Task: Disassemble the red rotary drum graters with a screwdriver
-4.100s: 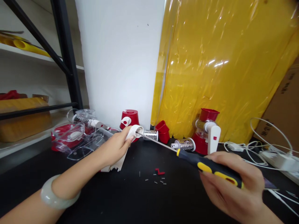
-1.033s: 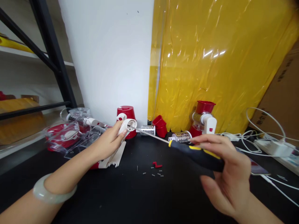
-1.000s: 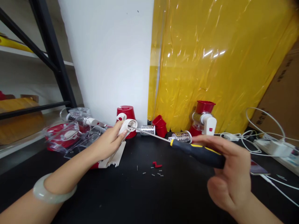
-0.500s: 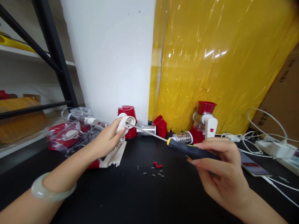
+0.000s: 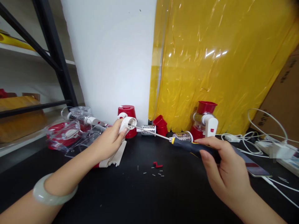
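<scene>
My left hand [image 5: 111, 138] is closed around a white round-ended plastic part [image 5: 126, 127], its hollow opening turned toward the right. My right hand [image 5: 230, 169] grips the dark handle of a screwdriver [image 5: 193, 147] with yellow trim. The screwdriver's long metal shaft reaches left, and its tip is inside the opening of the white part. Below my left hand lies a white, notched plastic piece [image 5: 118, 155]. On the black table [image 5: 140, 199] in front, a small red plastic piece [image 5: 158, 165] rests among several loose screws [image 5: 154, 175].
Behind stand a red base [image 5: 127, 109], a perforated drum [image 5: 149, 130], another drum [image 5: 183, 136] and an assembled rotary grater [image 5: 209, 121]. Clear plastic parts [image 5: 63, 133] lie left. At right are a phone [image 5: 254, 166], white cables [image 5: 247, 140] and a power strip [image 5: 288, 163].
My right hand has shifted its grip on the screwdriver handle, with the thumb now along its near side. The screwdriver and the white part have moved slightly right.
</scene>
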